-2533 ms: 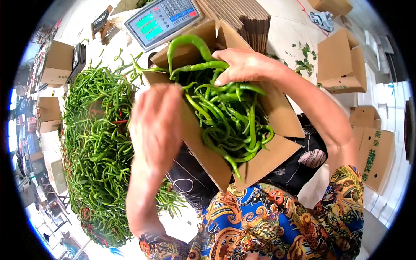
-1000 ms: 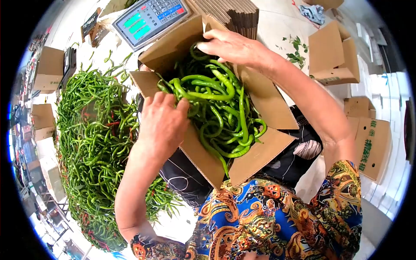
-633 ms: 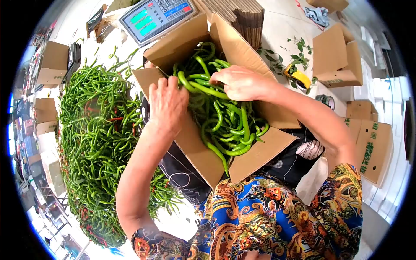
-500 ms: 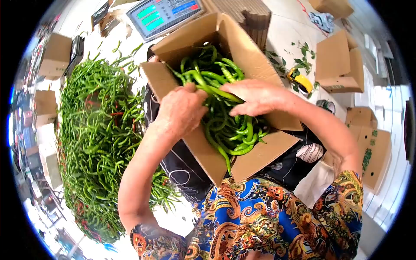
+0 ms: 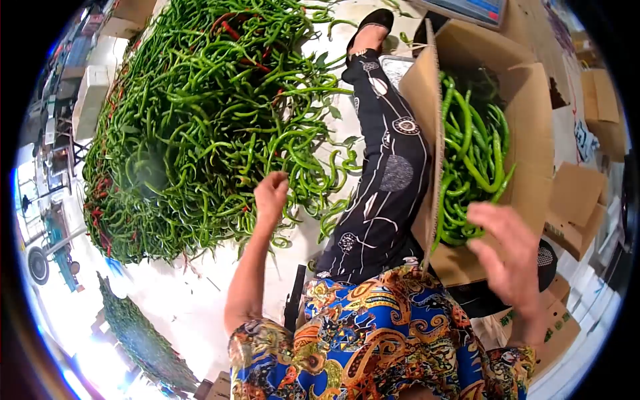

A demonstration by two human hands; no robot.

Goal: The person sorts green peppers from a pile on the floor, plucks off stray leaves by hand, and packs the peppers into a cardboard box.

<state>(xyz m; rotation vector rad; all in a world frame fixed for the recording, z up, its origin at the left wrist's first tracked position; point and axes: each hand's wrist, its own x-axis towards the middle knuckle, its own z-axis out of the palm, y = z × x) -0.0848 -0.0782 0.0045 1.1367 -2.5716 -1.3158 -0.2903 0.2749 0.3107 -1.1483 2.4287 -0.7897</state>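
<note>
At the near right edge of a large heap of green chili peppers (image 5: 200, 127), my left hand (image 5: 272, 195) has its fingers curled in. Whatever they may hold is hidden. My right hand (image 5: 505, 250) hovers over the near end of an open cardboard box (image 5: 530, 133), fingers apart and slightly blurred, with nothing seen in them. Inside the box lie long green peppers (image 5: 481, 157), curved and loosely piled. The box leans beside my right leg, its left flap (image 5: 421, 100) standing up.
My outstretched leg (image 5: 383, 167) in patterned black trousers lies between the heap and the box. A scale (image 5: 467, 8) stands beyond the box. Other cardboard boxes (image 5: 577, 207) are at the right. Another long green heap (image 5: 143, 333) lies at the lower left.
My view has swung left. My left hand has left the box and moved to the heap's edge. My right hand has lifted off the peppers and drawn back, fingers spread.
</note>
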